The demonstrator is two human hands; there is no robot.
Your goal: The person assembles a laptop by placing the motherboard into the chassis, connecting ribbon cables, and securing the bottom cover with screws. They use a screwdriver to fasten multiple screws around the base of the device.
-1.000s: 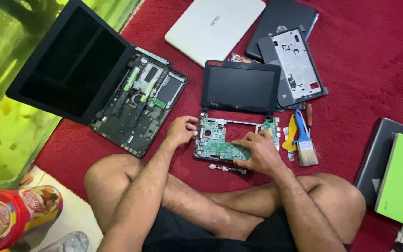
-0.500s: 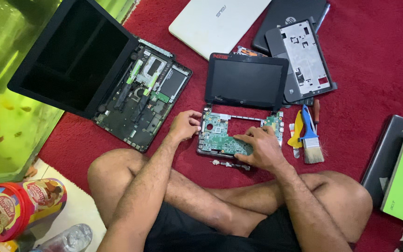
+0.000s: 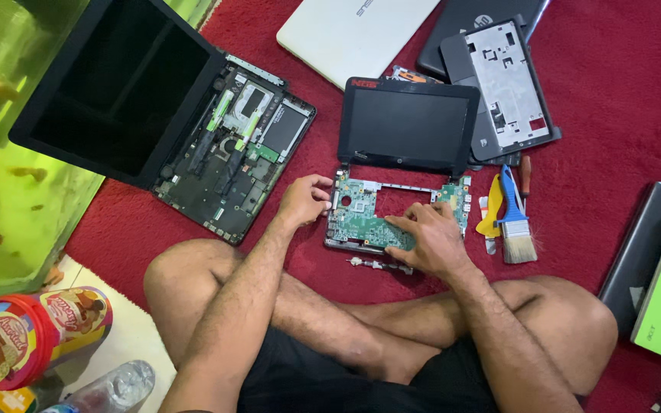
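A bare strip of red carpet lies open between the large black opened laptop with exposed insides and the small black netbook with bare green circuit board. Right of the netbook, a blue-handled paintbrush and yellow plastic pry tool crowd the floor, while crossed bare legs close the near side.

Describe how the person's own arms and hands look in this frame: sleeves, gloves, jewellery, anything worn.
Both arms are bare from the frame edge down, with visible hair on the forearms and no sleeves in view. The left hand and right hand wear no gloves, and no rings, watch or bands are visible. Black shorts are the only clothing seen.
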